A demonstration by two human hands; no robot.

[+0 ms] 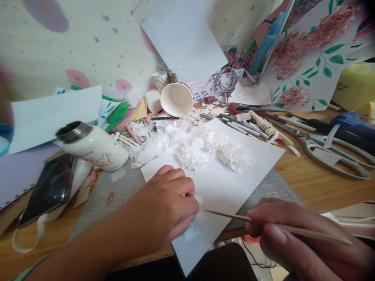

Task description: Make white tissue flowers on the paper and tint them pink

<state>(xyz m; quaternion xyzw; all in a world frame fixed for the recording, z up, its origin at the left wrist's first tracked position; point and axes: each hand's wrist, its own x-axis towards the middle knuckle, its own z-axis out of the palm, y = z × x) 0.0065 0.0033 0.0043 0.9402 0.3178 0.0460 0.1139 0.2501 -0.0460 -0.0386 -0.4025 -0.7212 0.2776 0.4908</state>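
A white sheet of paper (pixel 234 183) lies on a grey cutting mat (pixel 117 195), with fluffy clusters of crumpled white tissue (pixel 211 150) stuck near its far edge. My left hand (pixel 164 207) rests on the sheet's near left part, fingers curled down and pinching a small white tissue scrap (pixel 198 203). My right hand (pixel 304 238) grips a thin wooden stick (pixel 234 216), whose tip points left at that scrap.
A white bottle (pixel 93 146) lies on its side at left, beside a phone (pixel 49 189). Paper cups (pixel 175 97), pens, torn paper bits and scissors (pixel 328 150) crowd the far desk. A flower picture (pixel 307 58) leans at the back right.
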